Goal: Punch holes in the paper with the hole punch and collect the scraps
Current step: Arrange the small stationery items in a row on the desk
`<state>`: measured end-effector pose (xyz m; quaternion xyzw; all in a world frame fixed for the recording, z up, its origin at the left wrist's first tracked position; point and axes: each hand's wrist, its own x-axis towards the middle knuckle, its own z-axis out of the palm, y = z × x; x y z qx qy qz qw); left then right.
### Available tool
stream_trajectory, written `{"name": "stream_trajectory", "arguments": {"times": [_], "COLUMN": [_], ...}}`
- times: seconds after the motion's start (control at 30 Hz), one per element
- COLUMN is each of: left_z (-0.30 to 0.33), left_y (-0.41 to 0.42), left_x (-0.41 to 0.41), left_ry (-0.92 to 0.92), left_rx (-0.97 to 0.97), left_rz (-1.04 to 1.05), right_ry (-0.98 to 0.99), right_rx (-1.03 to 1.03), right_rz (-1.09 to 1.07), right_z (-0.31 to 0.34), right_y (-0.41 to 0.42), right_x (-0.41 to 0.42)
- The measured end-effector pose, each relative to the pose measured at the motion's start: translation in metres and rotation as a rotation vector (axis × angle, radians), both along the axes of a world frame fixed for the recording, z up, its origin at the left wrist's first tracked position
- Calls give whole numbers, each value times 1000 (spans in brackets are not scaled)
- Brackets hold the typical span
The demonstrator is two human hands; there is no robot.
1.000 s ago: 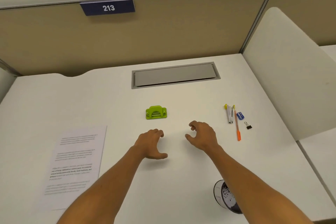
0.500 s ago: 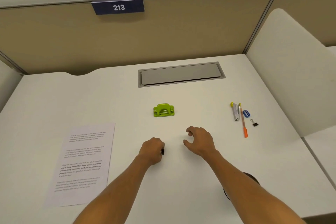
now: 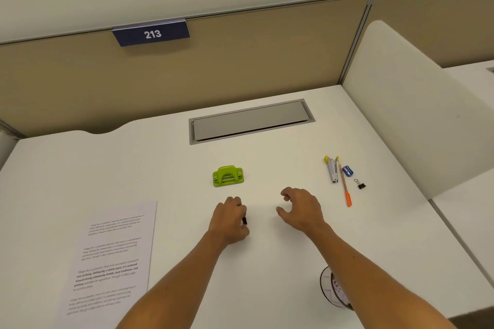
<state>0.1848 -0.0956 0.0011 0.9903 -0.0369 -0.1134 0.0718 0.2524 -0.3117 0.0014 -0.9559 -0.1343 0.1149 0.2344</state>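
A lime-green hole punch sits in the middle of the white desk. A printed sheet of paper lies flat at the front left. My left hand rests just in front of the punch, apart from it, curled shut around a small black object that sticks out by the thumb. My right hand hovers beside it to the right, fingers apart and curved, holding nothing.
A stapler, orange pen, blue sharpener and black binder clip lie at the right. A round container stands under my right forearm. A grey cable hatch is behind the punch; a white divider bounds the right.
My left hand went from open to a fist around a small black object. My right hand stayed open in about the same place.
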Motion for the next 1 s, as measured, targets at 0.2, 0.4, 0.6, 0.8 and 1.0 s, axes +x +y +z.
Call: {"name": "stream_trajectory", "arguments": {"times": [0.2,0.4,0.6,0.8,1.0], "left_z": [20,34,37,25,4], "left_y": [-39,-95,-154,-207,-251], "left_x": [48,96,138,171,197], "left_ry": [-94,-128,-134,-138,-90], "left_rx": [-24,-79,-97,-132,-162], "left_rz": [-114,-218,-302,-383,-399], "right_ry": [-78,-119,-114,-90,-61], "right_rx": [-12,-38,-69,-70,-89], "right_rz": [-51,-122,-212,-265,-298], "right_z": [11,17,18,12,-4], "right_y": [-34,-83,-139,-188,-222], "right_x": [19,41,61,75,86]}}
